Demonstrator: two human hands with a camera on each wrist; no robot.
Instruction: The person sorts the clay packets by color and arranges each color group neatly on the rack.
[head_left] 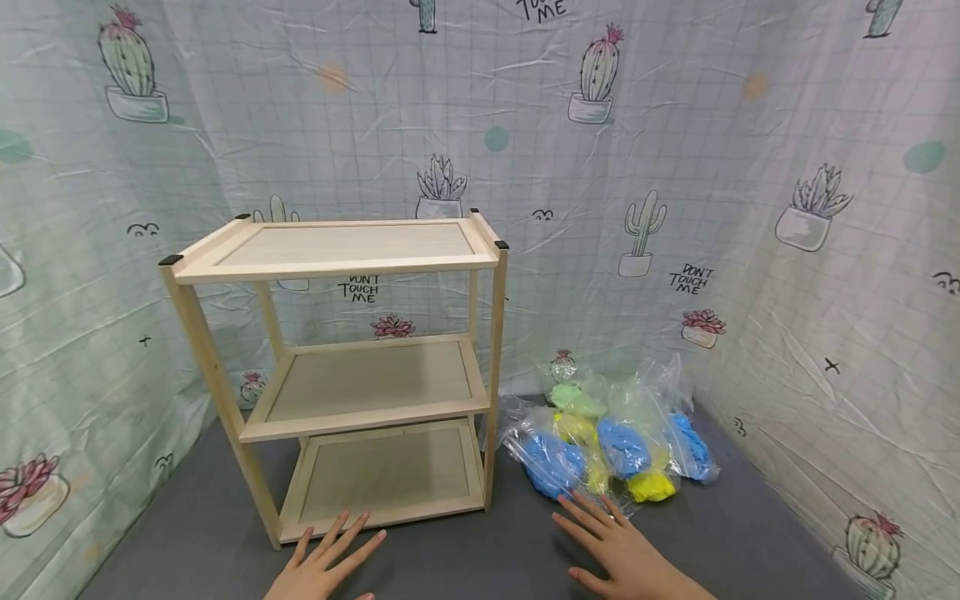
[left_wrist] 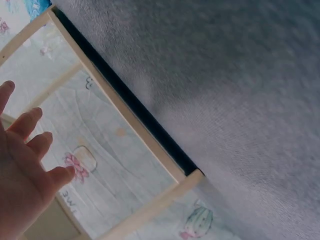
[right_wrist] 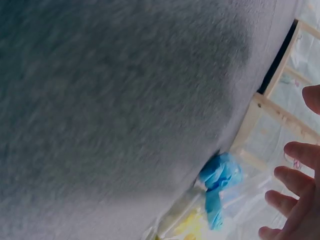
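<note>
Several cactus prints [head_left: 129, 62]: on the pale hanging cloth [head_left: 82, 192] at the far left, which also runs along the back.
Wooden rack [head_left: 378, 379]: upright on the left part of the dark grey tabletop [head_left: 517, 550], three levels one above another, black caps [head_left: 171, 260] on its four post tops.
Left grip [head_left: 318, 575]: a bare hand, released, fingers spread and holding nothing; before the rack, its fingertips overlapping the front edge of the bottom shelf [head_left: 390, 473] in the head view. Contact there cannot be told.
Plastic bags [head_left: 622, 446]: heaped just right of the rack, near the back cloth; clear, with blue, yellow and pale green contents.
Right grip [head_left: 622, 554]: also a bare hand, released, fingers apart, nothing held; at the near side of the heap, its fingertips overlapping the bags' front in the head view. Whether they touch cannot be told.
Right side panel [head_left: 825, 292]: the same printed cloth.
</note>
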